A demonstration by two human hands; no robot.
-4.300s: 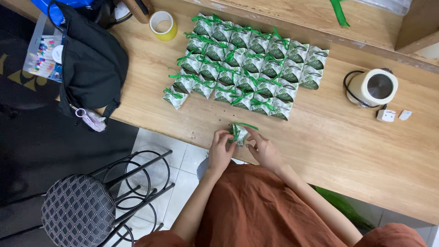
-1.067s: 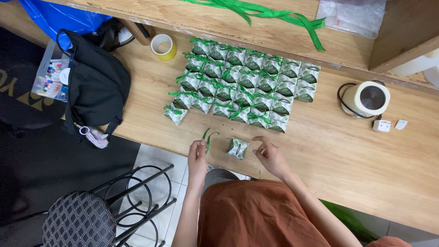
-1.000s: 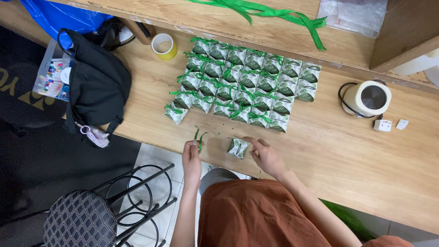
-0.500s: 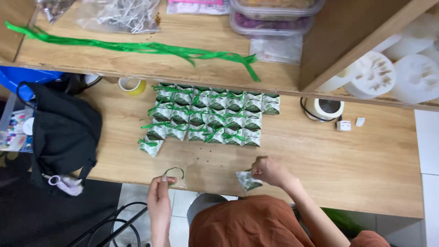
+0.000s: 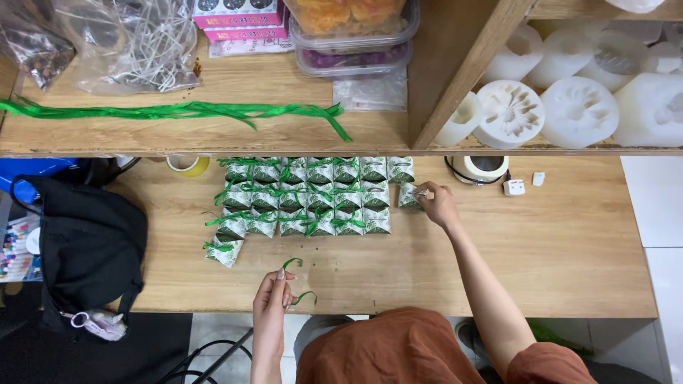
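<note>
Pinched between your right hand's point(image 5: 439, 204) fingertips is a small green packet point(image 5: 409, 196), which you hold at the right end of the middle row, touching or just above the tabletop. Your left hand point(image 5: 273, 296) is closed lightly on a short curl of green ribbon point(image 5: 297, 279) near the front edge of the table point(image 5: 555, 263). Working down in size: the long wooden table, the shelf point(image 5: 213, 139) at the far side with a long green ribbon strip point(image 5: 178, 111) lying on it, the black bag point(image 5: 89, 242) at the left, then the block of tied packets point(image 5: 306, 195) in rows. You appear to be setting this packet into the block; next, ease it flush against its neighbour and let go without nudging the rows.
</note>
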